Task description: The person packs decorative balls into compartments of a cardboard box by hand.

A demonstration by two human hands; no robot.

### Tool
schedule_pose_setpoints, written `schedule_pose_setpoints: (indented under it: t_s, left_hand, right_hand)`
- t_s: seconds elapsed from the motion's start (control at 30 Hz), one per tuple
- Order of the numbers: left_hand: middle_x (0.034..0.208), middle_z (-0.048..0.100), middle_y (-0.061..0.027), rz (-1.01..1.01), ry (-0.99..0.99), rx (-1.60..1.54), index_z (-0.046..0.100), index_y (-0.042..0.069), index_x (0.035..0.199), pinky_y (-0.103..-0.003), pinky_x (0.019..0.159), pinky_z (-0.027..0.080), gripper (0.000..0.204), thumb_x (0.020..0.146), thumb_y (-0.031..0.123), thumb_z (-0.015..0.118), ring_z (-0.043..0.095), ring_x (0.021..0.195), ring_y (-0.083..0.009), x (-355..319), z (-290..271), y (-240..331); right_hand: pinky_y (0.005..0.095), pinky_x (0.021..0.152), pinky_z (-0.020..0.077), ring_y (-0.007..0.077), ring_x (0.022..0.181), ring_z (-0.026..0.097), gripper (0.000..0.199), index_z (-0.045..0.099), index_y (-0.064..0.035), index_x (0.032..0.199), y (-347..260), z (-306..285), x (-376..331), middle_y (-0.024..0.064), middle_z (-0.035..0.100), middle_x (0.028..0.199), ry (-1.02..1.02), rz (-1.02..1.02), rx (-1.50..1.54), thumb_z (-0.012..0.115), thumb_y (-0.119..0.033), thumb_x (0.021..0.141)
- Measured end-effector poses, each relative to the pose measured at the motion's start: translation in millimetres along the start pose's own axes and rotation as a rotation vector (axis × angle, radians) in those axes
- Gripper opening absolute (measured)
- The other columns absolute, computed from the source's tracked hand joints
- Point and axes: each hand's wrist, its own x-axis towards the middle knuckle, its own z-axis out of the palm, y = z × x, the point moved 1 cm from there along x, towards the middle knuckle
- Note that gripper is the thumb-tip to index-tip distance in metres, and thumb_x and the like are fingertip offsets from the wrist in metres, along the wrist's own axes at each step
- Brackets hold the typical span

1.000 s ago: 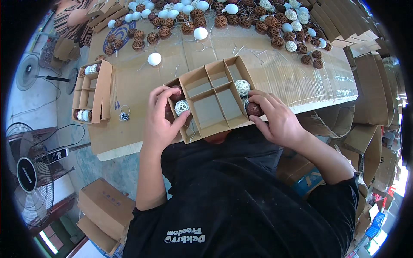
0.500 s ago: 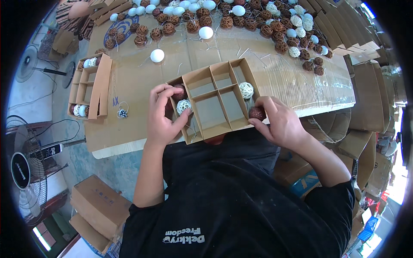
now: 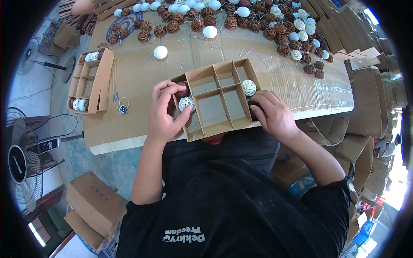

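A divided cardboard box (image 3: pixel 217 127) lies tilted slightly at the table's near edge. At its left end sit a dark red-brown glittery ball (image 3: pixel 183 89) and a white wicker ball (image 3: pixel 186 103). My left hand (image 3: pixel 165 114) is closed round that end, its fingers by the brown ball and its thumb on the white one. In the right-hand column lies another white wicker ball (image 3: pixel 249 87). My right hand (image 3: pixel 274 112) is bent over the near right corner, gripping a second brown ball (image 3: pixel 253 112), which the fingers mostly hide. The middle compartments hold nothing.
A similar box (image 3: pixel 99 81) with balls at both ends stands at the left. Brown wicker balls (image 3: pixel 197 24) and pale balls with wires (image 3: pixel 160 52) cover the far side. A small pinecone ornament (image 3: pixel 122 109) lies near the left. Stacked cardboard (image 3: pixel 344 30) flanks the right.
My right hand has brought the brown ball inward, into the box's near right corner, and now covers most of it. My left hand keeps its grip on the left end.
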Motion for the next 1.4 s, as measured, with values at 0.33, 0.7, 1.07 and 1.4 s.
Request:
schedule_pose_setpoints:
  t_s: [0.33, 0.7, 1.07, 1.4]
  left_hand:
    - [0.134, 0.051, -0.0113, -0.200, -0.205, -0.035, 0.059, 0.008, 0.135, -0.039, 0.106, 0.047, 0.061, 0.078, 0.008, 0.081, 0.056, 0.125, -0.0291, 10.4, -20.4, 17.3]
    - [0.130, 0.048, -0.0107, -0.102, -0.176, -0.019, 0.058, 0.011, 0.137, -0.039, 0.099, 0.050, 0.065, 0.077, 0.013, 0.083, 0.059, 0.116, -0.0290, 9.3, -18.9, 6.3]
    - [0.127, 0.051, -0.0106, -0.374, -0.221, -0.062, 0.059, 0.010, 0.134, -0.038, 0.099, 0.050, 0.059, 0.079, 0.006, 0.079, 0.060, 0.115, -0.0286, 20.5, -15.1, 21.4]
    - [0.124, 0.050, -0.0109, -0.339, -0.272, 0.093, 0.055, 0.012, 0.135, -0.042, 0.094, 0.055, 0.062, 0.079, 0.008, 0.081, 0.065, 0.112, -0.0305, 28.1, -15.4, 30.6]
  right_hand:
    - [0.0417, 0.080, 0.0568, 0.0317, 0.090, 0.067, 0.012, 0.073, -0.0033, 0.100, 4.2, -15.8, 6.5, 0.0113, 0.066, 0.096, -0.039, 0.014, 0.121, 0.074, -0.011, 0.091]
    - [0.0494, 0.107, 0.0445, 0.0416, 0.123, 0.055, 0.047, 0.059, 0.0019, 0.127, 6.1, -11.3, 15.3, 0.0199, 0.061, 0.127, 0.122, 0.022, 0.093, 0.076, -0.022, 0.090]
    - [0.0503, 0.098, 0.0490, 0.0435, 0.111, 0.057, 0.046, 0.064, 0.0033, 0.113, -5.8, 10.0, 17.1, 0.0209, 0.067, 0.106, 0.038, 0.020, -0.006, 0.077, -0.034, 0.089]
    - [0.0485, 0.099, 0.0487, 0.0417, 0.112, 0.055, 0.045, 0.064, 0.0030, 0.113, -6.7, 13.4, 14.2, 0.0198, 0.062, 0.111, 0.074, 0.000, 0.018, 0.077, -0.032, 0.088]
